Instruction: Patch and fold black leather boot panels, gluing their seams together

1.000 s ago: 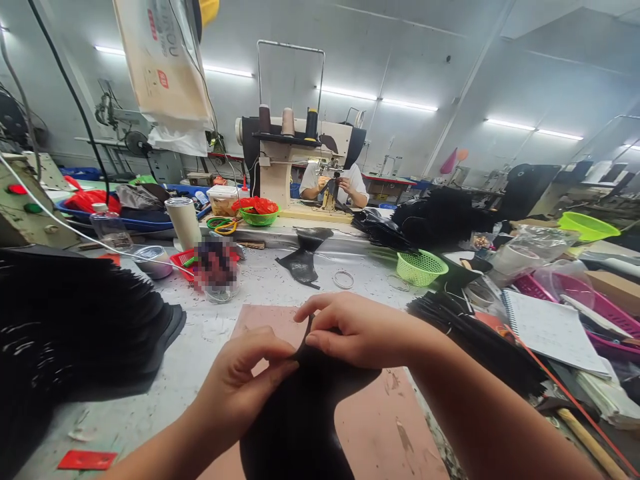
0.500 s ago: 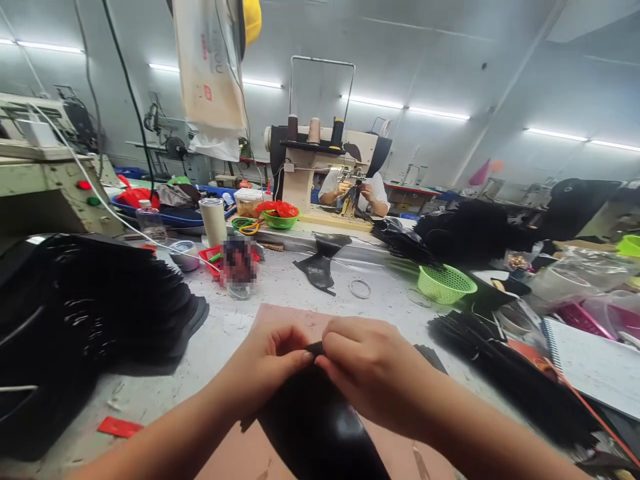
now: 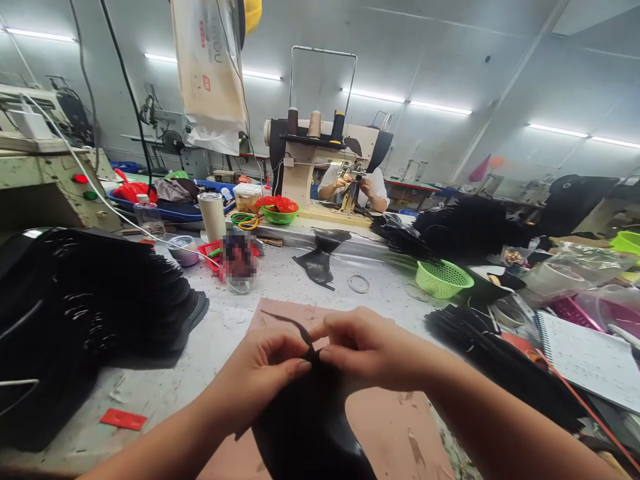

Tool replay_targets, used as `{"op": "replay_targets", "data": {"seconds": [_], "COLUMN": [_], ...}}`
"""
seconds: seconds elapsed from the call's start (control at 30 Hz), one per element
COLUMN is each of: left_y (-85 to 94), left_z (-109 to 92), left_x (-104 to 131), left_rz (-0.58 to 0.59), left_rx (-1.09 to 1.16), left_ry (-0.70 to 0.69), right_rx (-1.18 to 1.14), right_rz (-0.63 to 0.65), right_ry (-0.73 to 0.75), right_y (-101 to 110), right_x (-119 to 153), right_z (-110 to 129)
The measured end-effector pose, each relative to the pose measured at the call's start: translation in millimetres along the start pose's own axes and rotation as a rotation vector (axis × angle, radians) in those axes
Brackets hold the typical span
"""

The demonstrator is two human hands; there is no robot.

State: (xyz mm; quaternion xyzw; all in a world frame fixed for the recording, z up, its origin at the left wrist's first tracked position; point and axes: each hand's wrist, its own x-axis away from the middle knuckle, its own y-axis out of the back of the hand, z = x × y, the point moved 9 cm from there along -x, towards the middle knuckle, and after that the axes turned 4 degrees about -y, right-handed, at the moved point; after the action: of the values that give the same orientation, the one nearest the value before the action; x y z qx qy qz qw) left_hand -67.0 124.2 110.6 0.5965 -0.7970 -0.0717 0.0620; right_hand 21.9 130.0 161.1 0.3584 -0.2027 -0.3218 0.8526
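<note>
A glossy black leather piece (image 3: 310,420) hangs between my two hands over a pink board (image 3: 400,427). My left hand (image 3: 265,367) pinches its upper edge, thumb on top. Close beside it, my right hand (image 3: 370,347) grips the same edge between thumb and fingers. A thin dark strip (image 3: 295,323) rises from between the fingertips and curls away to the left. Whether the strip is part of the leather piece, I cannot tell. The lower end of the piece runs out of view.
Stacked black pieces (image 3: 135,300) fill the left side; another bundle (image 3: 490,353) lies right, near a notebook (image 3: 590,360). Ahead are a cut black piece (image 3: 320,257), a ring (image 3: 359,283) and a green basket (image 3: 444,279). A co-worker (image 3: 375,190) sits behind a sewing machine (image 3: 295,173).
The thin strip now stands out above my fingers. My right hand has shifted slightly and its fingers have opened out from a tighter curl. The leather piece hangs slightly further left.
</note>
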Motion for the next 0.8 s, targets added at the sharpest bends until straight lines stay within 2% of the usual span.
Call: {"op": "replay_targets", "data": {"seconds": [0.3,0.5,0.6,0.8], "left_y": [-4.4,-5.5,-9.1,-6.3], "left_z": [-1.7,-5.5,-9.5,1.7], "left_x": [-0.6,-5.5,-9.3,-15.2], "left_rz": [0.054,0.105,0.159,0.168], "left_rx": [-0.016,-0.205,-0.257,-0.14], "left_ry": [0.007,-0.018,-0.043,0.046], "right_rx": [-0.046,0.087,0.18,0.185], "right_rz": [-0.057,-0.117,-0.148,-0.269], "right_ry": [-0.021,-0.067,-0.032,0.08], "right_y": [6.3,6.1,6.9,21.4], "right_x": [-9.7,-10.5,-8.7,-5.2], "right_z": [-10.1,-14.4,-10.0,-4.6]}}
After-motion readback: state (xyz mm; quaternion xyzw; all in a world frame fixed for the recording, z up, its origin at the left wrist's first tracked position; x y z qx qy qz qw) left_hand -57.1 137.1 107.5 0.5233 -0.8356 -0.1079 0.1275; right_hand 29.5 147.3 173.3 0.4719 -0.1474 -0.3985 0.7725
